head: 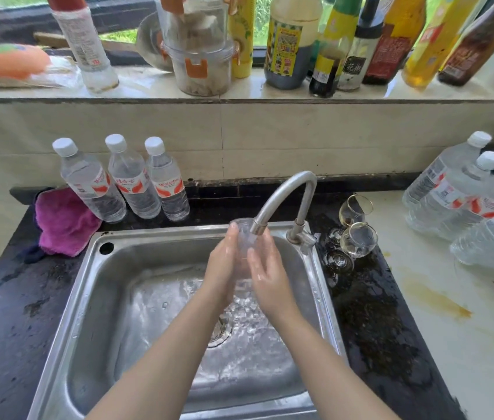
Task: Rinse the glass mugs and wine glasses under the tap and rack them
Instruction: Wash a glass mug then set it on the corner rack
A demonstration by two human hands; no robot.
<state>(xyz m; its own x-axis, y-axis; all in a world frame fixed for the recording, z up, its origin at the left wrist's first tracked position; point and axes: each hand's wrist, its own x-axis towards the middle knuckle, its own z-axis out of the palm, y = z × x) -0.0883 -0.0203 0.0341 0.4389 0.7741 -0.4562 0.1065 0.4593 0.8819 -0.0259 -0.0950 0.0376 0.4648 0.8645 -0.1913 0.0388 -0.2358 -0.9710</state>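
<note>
Both forearms reach in from the near edge over the steel sink (58, 344), whose basin holds rippling water around the drain. Above the basin's middle, the left hand (224, 262) and right hand (265, 268) enclose a clear glass mug (244, 237) between them, fingers curved around its sides, each gripping it from its own side. The mug sits directly beneath the spout of the tap (285, 195), its rim just at the nozzle, and water spills down between the wrists.

The tap's base stands at the sink's far right corner. Just beside it, on the wet dark countertop (375, 328), are 2 gold-rimmed wine glasses (357, 241) lying tilted, one behind the other, with more clear glassware close by that is too blurred to make out. Further right, a pale counter carries large water bottles (451, 195) on their sides.

On the dark countertop at the sink's far left corner lies a magenta cloth (64, 222). Behind it, against the tiled wall, 3 small water bottles (130, 183) stand upright in a row.

Farthest off, the windowsill (148, 92) carries sauce and oil bottles (294, 40), clear plastic containers (200, 56) stacked 2 high, and an orange sponge (6, 60) at its left end.
</note>
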